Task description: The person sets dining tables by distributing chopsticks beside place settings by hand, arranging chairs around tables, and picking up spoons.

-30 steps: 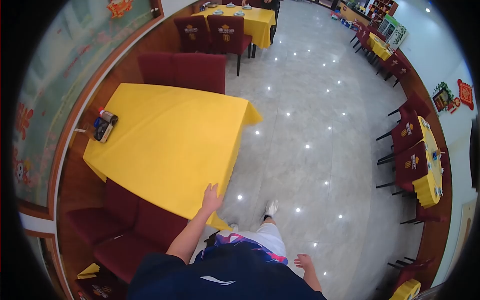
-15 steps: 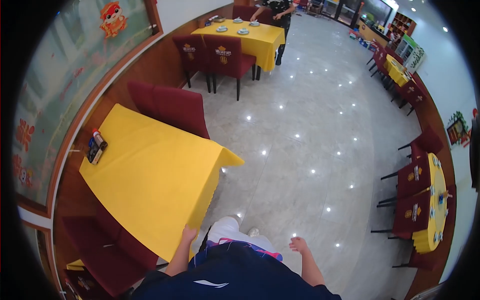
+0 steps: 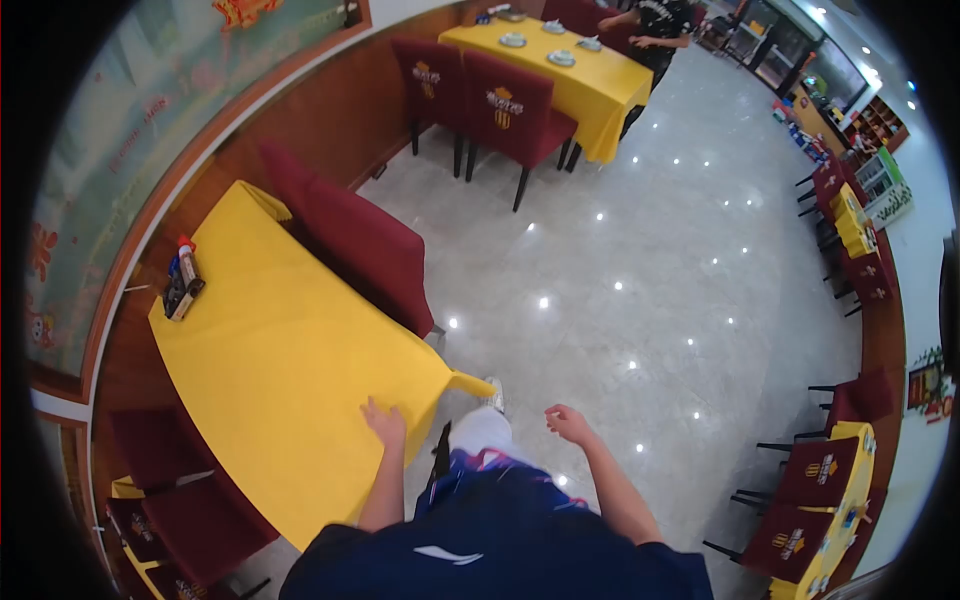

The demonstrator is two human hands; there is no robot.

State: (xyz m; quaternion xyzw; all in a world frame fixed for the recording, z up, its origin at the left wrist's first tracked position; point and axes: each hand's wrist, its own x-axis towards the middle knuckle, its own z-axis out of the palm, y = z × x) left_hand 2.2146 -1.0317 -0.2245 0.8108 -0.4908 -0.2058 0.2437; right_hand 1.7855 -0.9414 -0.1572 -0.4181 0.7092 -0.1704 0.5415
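A yellow tablecloth (image 3: 290, 370) covers the table at my left, its near right corner jutting out over the floor. Above the right part of this cloth is my left hand (image 3: 384, 424), fingers spread and nothing in them; I cannot tell whether it touches the fabric. My right hand (image 3: 568, 424) hangs over the floor, loosely bent, with fingers partly apart and no object visible in it. On the table's wall end stands a dark condiment holder (image 3: 183, 292) with a red-topped bottle.
Maroon chairs (image 3: 365, 255) line the table's far side, with another chair (image 3: 205, 525) on the near side. Farther ahead, a person (image 3: 660, 35) stands by a yellow-covered table (image 3: 600, 95) set with dishes. More chairs (image 3: 805, 470) and tables run along the right wall.
My left hand has moved from the tablecloth's edge to over its surface, its fingers spreading. My right hand has come up and inward. The view has shifted, and one foot is farther forward.
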